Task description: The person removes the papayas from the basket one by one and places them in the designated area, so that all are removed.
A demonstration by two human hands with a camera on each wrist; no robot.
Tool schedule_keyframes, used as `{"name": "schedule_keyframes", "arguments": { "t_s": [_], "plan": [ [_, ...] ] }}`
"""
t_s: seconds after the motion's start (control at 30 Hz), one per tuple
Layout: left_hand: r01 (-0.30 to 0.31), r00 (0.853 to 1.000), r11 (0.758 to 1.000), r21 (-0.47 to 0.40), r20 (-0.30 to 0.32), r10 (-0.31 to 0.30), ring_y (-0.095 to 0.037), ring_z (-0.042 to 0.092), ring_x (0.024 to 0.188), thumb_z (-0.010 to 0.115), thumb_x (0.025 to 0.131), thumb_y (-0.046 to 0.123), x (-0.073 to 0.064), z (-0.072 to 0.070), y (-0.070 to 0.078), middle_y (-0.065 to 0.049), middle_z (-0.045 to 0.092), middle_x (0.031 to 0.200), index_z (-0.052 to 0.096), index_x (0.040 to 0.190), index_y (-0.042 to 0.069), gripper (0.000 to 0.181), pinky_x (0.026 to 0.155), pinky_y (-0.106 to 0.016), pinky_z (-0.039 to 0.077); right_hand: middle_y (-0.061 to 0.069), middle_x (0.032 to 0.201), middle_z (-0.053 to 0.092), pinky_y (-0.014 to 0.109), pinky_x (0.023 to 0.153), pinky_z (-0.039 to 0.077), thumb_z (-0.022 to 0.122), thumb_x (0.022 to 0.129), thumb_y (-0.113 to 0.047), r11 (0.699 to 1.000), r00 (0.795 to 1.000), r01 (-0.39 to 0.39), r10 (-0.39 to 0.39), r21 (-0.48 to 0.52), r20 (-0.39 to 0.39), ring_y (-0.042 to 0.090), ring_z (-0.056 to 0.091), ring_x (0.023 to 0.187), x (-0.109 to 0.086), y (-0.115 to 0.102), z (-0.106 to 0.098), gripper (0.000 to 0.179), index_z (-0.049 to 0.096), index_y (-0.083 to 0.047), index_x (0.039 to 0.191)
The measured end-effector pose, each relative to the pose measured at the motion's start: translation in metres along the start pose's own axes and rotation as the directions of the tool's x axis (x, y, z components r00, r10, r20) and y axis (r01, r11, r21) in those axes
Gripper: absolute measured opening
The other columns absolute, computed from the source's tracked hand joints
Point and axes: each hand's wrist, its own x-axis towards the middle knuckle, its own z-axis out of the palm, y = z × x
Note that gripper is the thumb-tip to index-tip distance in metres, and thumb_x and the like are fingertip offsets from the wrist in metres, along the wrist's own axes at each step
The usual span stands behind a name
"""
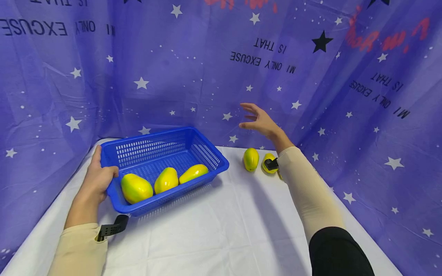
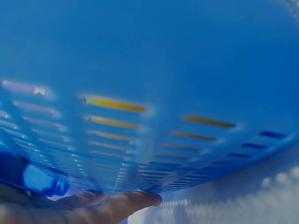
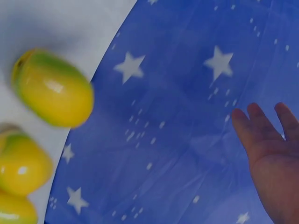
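Head view: The left end of a blue plastic basket is gripped by the left hand, with the thumb hooked over the rim. Three yellow-green mangoes are contained in the basket, lined up along its near wall. The right hand is raised before the purple star-printed curtain, its fingers parted from the thumb and nothing held. Below it, further mangoes are seen on the white tablecloth, one mostly hidden by the right sleeve.

Left wrist view: The slotted basket is seen from close by, with fingers placed against its underside; yellow is glimpsed through the slots.

Right wrist view: Three loose mangoes are shown, well apart from the spread fingers.
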Motion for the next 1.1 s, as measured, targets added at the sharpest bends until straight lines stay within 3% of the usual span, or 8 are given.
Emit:
{"name": "schedule_keyframes", "arguments": {
  "t_s": [0.3, 0.53, 0.67, 0.9, 1.1],
  "plan": [
    [-0.009, 1.000, 1.000, 0.004, -0.019, 0.009, -0.037, 0.000, 0.131, 0.041, 0.069, -0.006, -0.013, 0.004, 0.014, -0.001, -0.019, 0.149, -0.019, 0.139, 0.039, 0.102, 0.098, -0.052, 0.017, -0.002, 0.144, 0.031, 0.047, 0.095, 0.036, 0.070, 0.075, -0.018, 0.993, 0.990, 0.110, -0.107, -0.038, 0.088, 0.026, 0.033, 0.127, 0.028, -0.035, 0.043, 0.073, 0.035, -0.024, 0.138],
    [-0.012, 1.000, 1.000, 0.000, -0.009, 0.012, -0.036, 0.001, 0.131, 0.041, 0.071, -0.007, -0.017, 0.004, 0.020, -0.002, -0.019, 0.149, -0.020, 0.140, 0.033, 0.101, 0.098, -0.051, 0.015, -0.002, 0.142, 0.033, 0.044, 0.093, 0.038, 0.070, 0.075, -0.021, 0.984, 0.973, 0.178, -0.175, -0.006, 0.152, 0.027, 0.033, 0.127, 0.045, -0.061, 0.081, 0.068, 0.040, -0.022, 0.136],
    [-0.004, 1.000, 1.000, -0.002, -0.017, 0.004, -0.035, 0.003, 0.130, 0.040, 0.070, -0.007, -0.016, 0.004, 0.020, -0.002, -0.018, 0.149, -0.020, 0.140, 0.034, 0.101, 0.095, -0.050, 0.018, -0.002, 0.140, 0.036, 0.040, 0.094, 0.039, 0.070, 0.076, -0.020, 0.979, 0.961, 0.205, -0.202, 0.006, 0.191, 0.024, 0.034, 0.126, 0.054, -0.074, 0.105, 0.064, 0.043, -0.021, 0.134],
    [-0.008, 1.000, 1.000, -0.013, -0.009, 0.007, -0.034, -0.003, 0.133, 0.040, 0.071, -0.008, -0.018, 0.002, 0.022, 0.000, -0.020, 0.149, -0.020, 0.139, 0.035, 0.101, 0.100, -0.052, 0.013, 0.000, 0.139, 0.038, 0.034, 0.095, 0.038, 0.069, 0.077, -0.018, 0.970, 0.930, 0.236, -0.243, 0.056, 0.276, 0.021, 0.035, 0.125, 0.067, -0.096, 0.153, 0.061, 0.045, -0.016, 0.132],
    [-0.004, 1.000, 1.000, -0.016, -0.021, 0.004, -0.036, 0.006, 0.128, 0.039, 0.071, -0.007, -0.020, 0.002, 0.022, -0.002, -0.017, 0.150, -0.019, 0.140, 0.035, 0.099, 0.093, -0.049, 0.021, -0.001, 0.135, 0.042, 0.030, 0.093, 0.039, 0.069, 0.077, -0.018, 0.963, 0.909, 0.251, -0.268, 0.096, 0.319, 0.018, 0.038, 0.123, 0.073, -0.108, 0.190, 0.056, 0.048, -0.015, 0.129]
  ]
}}
